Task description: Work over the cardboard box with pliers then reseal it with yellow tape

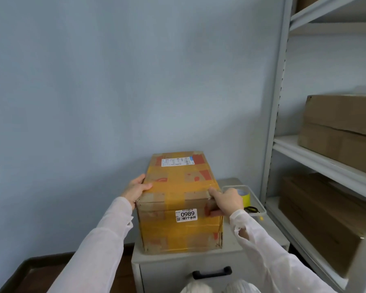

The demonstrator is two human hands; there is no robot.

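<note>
A cardboard box [178,187] wrapped in yellow tape stands on a grey drawer cabinet [237,252]. It bears a white label reading 0989 on its near face and a shipping label on top. My left hand [135,190] grips the box's upper left edge, thumb on top. My right hand [226,201] grips the near right corner, thumb on the front face. A roll of yellow tape [246,196] lies in a clear tray [260,205] to the right, partly hidden by my right hand. Dark pliers with yellow trim [251,209] lie in the tray.
A grey metal shelving unit [317,159] stands at the right with large cardboard boxes [342,127] on its shelves. A blue wall is behind. The cabinet has a black drawer handle [211,272]. Dark wooden floor [40,271] lies to the left.
</note>
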